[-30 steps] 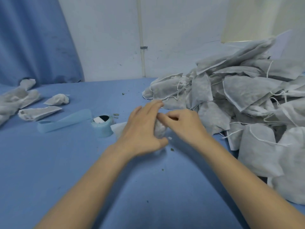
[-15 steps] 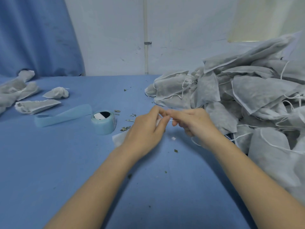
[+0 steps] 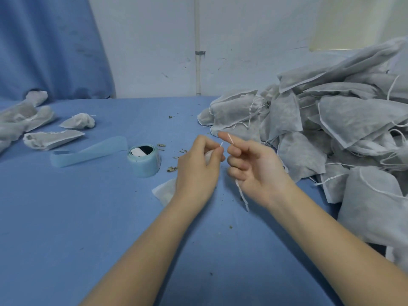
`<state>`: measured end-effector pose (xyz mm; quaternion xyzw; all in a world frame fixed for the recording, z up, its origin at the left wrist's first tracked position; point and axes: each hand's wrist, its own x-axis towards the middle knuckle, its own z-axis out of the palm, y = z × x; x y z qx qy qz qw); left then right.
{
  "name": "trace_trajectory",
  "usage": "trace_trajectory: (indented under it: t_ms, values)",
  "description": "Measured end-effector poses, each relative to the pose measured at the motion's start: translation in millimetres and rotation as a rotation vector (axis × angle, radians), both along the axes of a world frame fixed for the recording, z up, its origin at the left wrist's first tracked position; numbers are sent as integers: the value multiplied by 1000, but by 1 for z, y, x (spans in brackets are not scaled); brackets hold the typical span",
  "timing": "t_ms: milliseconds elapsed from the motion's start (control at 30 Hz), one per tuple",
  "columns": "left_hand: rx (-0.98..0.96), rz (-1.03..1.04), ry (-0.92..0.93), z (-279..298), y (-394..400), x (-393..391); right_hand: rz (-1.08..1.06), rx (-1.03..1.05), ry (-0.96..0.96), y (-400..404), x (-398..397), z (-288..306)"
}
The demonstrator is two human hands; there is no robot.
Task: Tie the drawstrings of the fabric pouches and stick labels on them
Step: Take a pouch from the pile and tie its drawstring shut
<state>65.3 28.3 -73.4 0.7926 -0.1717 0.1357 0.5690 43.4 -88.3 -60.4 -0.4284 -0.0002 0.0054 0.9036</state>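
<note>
Hands drawn apart, left hand [image 3: 196, 171] fingers pinching white pouch [image 3: 164, 192], right hand [image 3: 254, 166] looping its drawstring [image 3: 241, 195]

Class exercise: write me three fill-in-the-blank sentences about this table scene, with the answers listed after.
1. The white drawstring is looped over the ____ hand's index finger.
2. The pale blue roll of label tape stands on the blue ____.
3. The big heap of grey fabric pouches lies on the person's ____ side.

Answers: right; tablecloth; right

No legible text, apparently.
</note>
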Motion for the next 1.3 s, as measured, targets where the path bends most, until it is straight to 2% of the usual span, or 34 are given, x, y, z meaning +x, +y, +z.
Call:
trace_trajectory:
  t_ms: [100,267,500,633,700,867,967,1067,1133,1300]
  values:
    - [4,87,-41,-1,-3,-2,-13,-129,-28,6,1,-3]
    - [-33,120,-103,1,1,-7,-9,-440,-45,8,-3,-2]
    - [96,121,-57,1,5,-7,-174,-795,-55,15,-1,-8]
    - [163,166,-58,2,4,-8,-306,-1233,-203,15,-3,-11]
    - [165,187,-61,2,2,-8,-374,-1374,-287,18,-4,-12]
    - [42,205,0,4,4,-5,-509,-1280,-264,25,-2,-13]
    - [-40,182,41,6,8,-4,-403,-1063,-106,19,-2,-12]
    - [-94,99,89,8,12,-4,-315,-897,-68,10,-4,-12]
    - [-17,25,39,9,17,-4,-314,-904,-72,4,-6,-10]
    - [392,-115,-378,12,29,0,-277,-1044,-62,-9,-8,-5]
